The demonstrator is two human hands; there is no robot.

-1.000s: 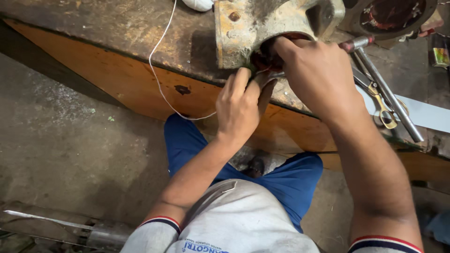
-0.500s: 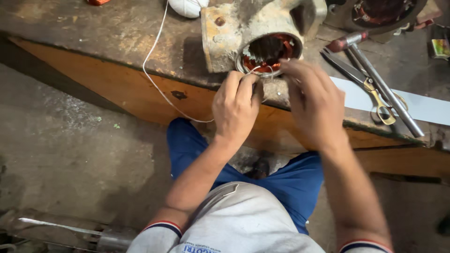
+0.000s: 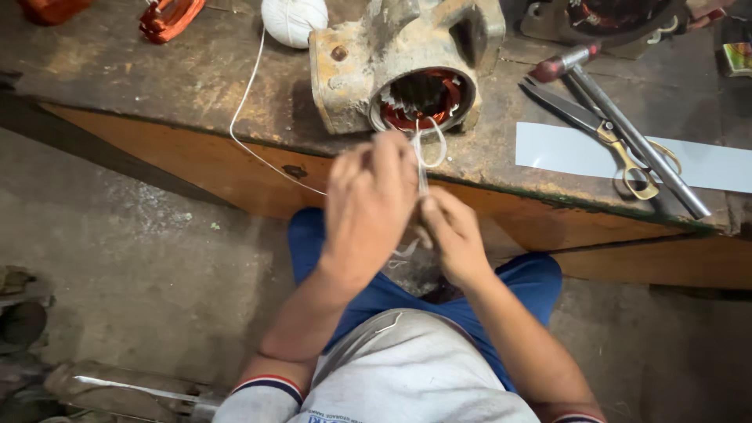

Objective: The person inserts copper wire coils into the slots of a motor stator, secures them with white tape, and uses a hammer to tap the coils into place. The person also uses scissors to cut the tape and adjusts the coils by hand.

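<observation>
Both our hands sit at the frame's centre, just below the bench edge. Our left hand is curled, fingers pinched on the white string; our right hand pinches the same string lower down. It loops up into the rusty motor housing at upper centre. Scissors lie at upper right, beside a white strip.

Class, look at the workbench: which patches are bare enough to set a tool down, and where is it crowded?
Bare bench top lies left of the string, between the orange coil and the front edge. Around the motor housing, both hands, scissors, metal rod and white strip it is crowded.
</observation>
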